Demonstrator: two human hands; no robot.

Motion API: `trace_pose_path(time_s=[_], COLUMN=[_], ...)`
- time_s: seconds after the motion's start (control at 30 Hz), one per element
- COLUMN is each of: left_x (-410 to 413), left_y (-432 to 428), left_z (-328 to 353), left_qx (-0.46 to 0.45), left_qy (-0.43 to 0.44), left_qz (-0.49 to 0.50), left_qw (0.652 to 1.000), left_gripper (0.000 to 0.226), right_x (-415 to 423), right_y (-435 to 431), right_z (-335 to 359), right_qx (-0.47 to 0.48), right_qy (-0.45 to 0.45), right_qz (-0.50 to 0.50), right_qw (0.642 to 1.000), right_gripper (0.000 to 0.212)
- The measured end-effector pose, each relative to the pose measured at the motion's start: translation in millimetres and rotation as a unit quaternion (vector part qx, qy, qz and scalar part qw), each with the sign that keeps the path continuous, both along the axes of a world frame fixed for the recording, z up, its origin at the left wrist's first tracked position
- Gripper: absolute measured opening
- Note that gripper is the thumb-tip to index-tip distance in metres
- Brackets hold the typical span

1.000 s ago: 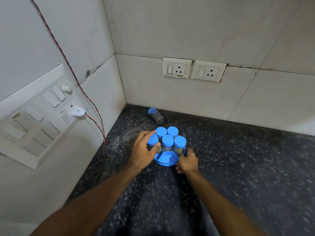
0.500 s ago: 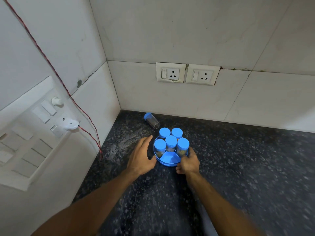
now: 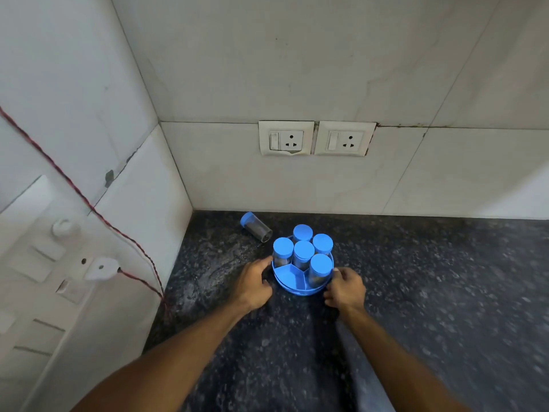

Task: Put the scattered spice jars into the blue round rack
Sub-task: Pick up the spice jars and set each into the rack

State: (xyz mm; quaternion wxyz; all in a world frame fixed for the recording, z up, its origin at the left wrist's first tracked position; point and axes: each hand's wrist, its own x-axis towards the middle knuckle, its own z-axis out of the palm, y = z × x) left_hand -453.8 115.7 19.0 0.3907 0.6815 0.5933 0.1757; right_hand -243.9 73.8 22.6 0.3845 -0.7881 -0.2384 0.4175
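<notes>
The blue round rack (image 3: 297, 290) stands on the dark granite counter (image 3: 430, 292) near the corner. Several clear spice jars with blue lids (image 3: 303, 250) stand upright in its compartments; the front-left compartment (image 3: 285, 274) holds nothing. One more spice jar (image 3: 256, 227) lies on its side behind and to the left of the rack, lid pointing to the wall corner. My left hand (image 3: 254, 282) curls against the rack's left rim. My right hand (image 3: 344, 288) grips the rack's right rim.
Two wall sockets (image 3: 286, 138) (image 3: 344, 140) sit on the back wall above the counter. On the left wall a white plug (image 3: 99, 267) with a red wire (image 3: 74, 185) sits in a switchboard, and the wire hangs down to the counter's left edge.
My left hand let go of the jar it set in the rack's left compartment and dropped to the rack's left rim. My right hand stayed on the right rim. The camera tilted up.
</notes>
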Motion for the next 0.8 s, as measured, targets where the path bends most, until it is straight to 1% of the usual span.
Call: trace_pose_path(time_s=[0.1, 0.17, 0.23, 0.27, 0.33, 0.4, 0.47, 0.53, 0.6, 0.67, 0.73, 0.77, 0.8], left_x=[4.9, 5.6, 4.1, 2.7, -1.5, -6.6, -11.2, -14.4, -17.1, -20.7, -25.5, -28.3, -32.1], left_y=[14.4, 26.8, 42.8, 52.1, 76.6, 97.5, 116.1, 125.9, 126.8, 120.0, 109.5, 101.5, 93.3], left_z=[7.7, 15.4, 20.2, 21.9, 23.1, 27.1, 29.4, 28.6, 25.3, 22.3, 19.5, 18.7, 17.7], left_qx=[-0.009, 0.041, 0.124, 0.138, 0.12, 0.089, 0.073, 0.069, 0.091, 0.124, 0.143, 0.141, 0.127], left_qy=[-0.007, 0.052, 0.123, 0.147, 0.197, 0.243, 0.295, 0.336, 0.345, 0.337, 0.334, 0.327, 0.302], left_qz=[-0.054, -0.058, -0.028, -0.008, 0.004, -0.03, -0.096, -0.144, -0.154, -0.16, -0.16, -0.151, -0.13], left_qw=[0.998, 0.996, 0.984, 0.979, 0.973, 0.966, 0.948, 0.928, 0.922, 0.92, 0.918, 0.922, 0.936], left_gripper=[0.084, 0.078, 0.075, 0.077, 0.086, 0.095, 0.096, 0.089, 0.079, 0.064, 0.056, 0.054, 0.052], right_x=[14.0, 20.2, 23.5, 23.5, 20.2, 17.4, 16.8, 17.9, 18.3, 17.2, 16.7, 15.7, 14.5], right_y=[16.0, 25.2, 29.5, 29.7, 29.9, 27.2, 26.7, 26.5, 26.3, 24.4, 22.2, 19.5, 16.8], right_z=[-1.1, -1.0, -1.7, -2.5, -1.9, 0.2, 1.5, 3.2, 4.0, 7.7, 10.1, 10.6, 10.6], right_qx=[-0.033, -0.036, -0.03, -0.027, -0.022, -0.018, -0.015, -0.016, -0.021, -0.031, -0.042, -0.046, -0.05], right_qy=[-0.001, -0.013, -0.027, -0.031, -0.035, -0.039, -0.039, -0.038, -0.034, -0.038, -0.036, -0.033, -0.03], right_qz=[0.022, 0.05, 0.063, 0.066, 0.063, 0.068, 0.078, 0.095, 0.109, 0.118, 0.12, 0.12, 0.121], right_qw=[0.999, 0.998, 0.997, 0.997, 0.997, 0.997, 0.996, 0.995, 0.993, 0.992, 0.991, 0.991, 0.991], right_gripper=[0.031, 0.034, 0.039, 0.041, 0.044, 0.048, 0.057, 0.065, 0.068, 0.067, 0.066, 0.065, 0.065])
